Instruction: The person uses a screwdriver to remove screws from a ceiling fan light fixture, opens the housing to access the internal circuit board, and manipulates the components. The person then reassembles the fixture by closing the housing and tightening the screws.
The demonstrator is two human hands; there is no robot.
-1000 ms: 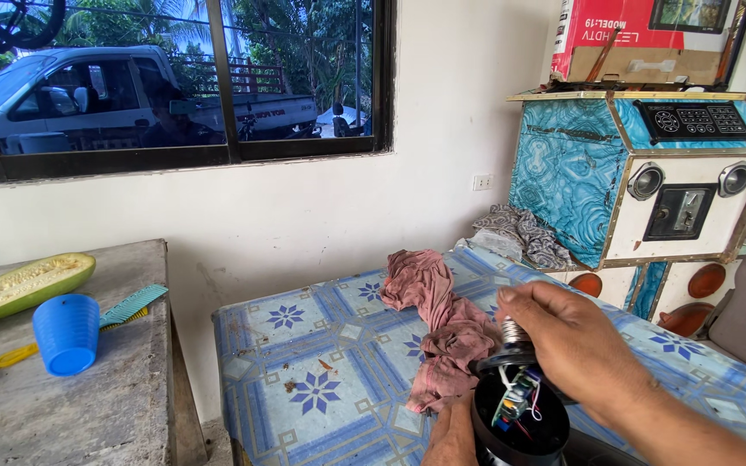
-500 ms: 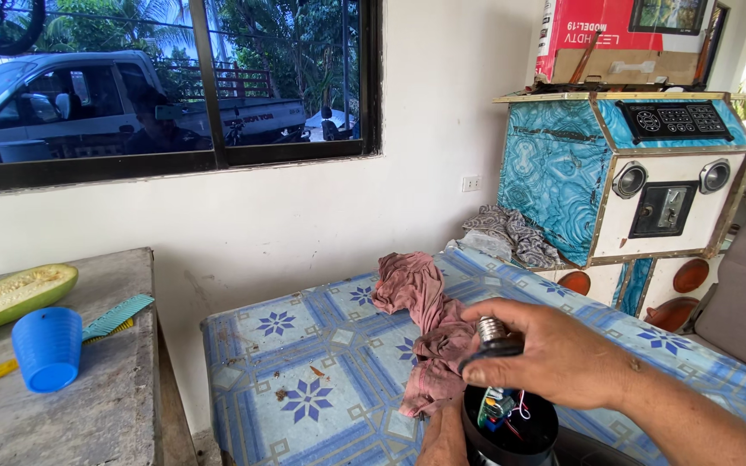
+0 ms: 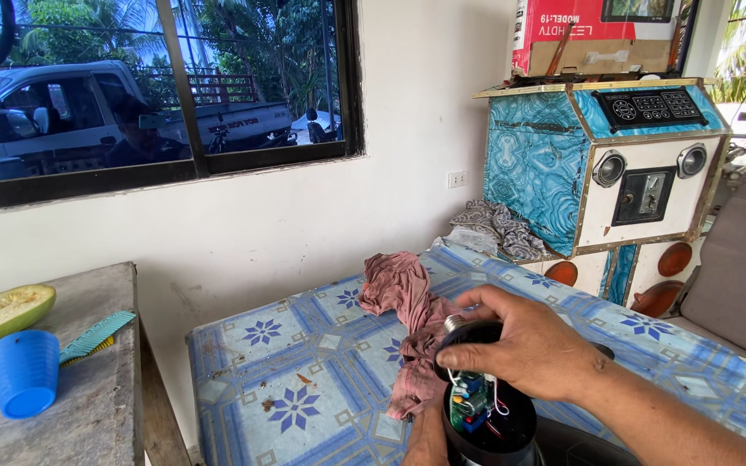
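Note:
My right hand (image 3: 524,345) grips the rim of a black round housing (image 3: 492,412) at the bottom centre of the head view. Inside the housing sit a green circuit board and thin red and white wires. A small metal screw base (image 3: 453,323) shows at its top edge, just left of my fingers. My left hand (image 3: 426,436) holds the housing from below; only part of the hand shows. A crumpled pink cloth (image 3: 407,319) lies on the blue-and-white patterned table (image 3: 295,362) right behind the housing.
A blue marbled cabinet with speakers and a keypad (image 3: 602,164) stands at the back right, a red box (image 3: 597,34) on top. A grey patterned cloth (image 3: 498,226) lies beside it. On the left bench (image 3: 88,406) sit a blue cup (image 3: 23,373), a halved gourd (image 3: 2,315) and a teal comb (image 3: 92,336).
The view has shifted left and up a little. My right hand has slid over the housing's rim, and the housing has tilted so its wiring faces the camera more.

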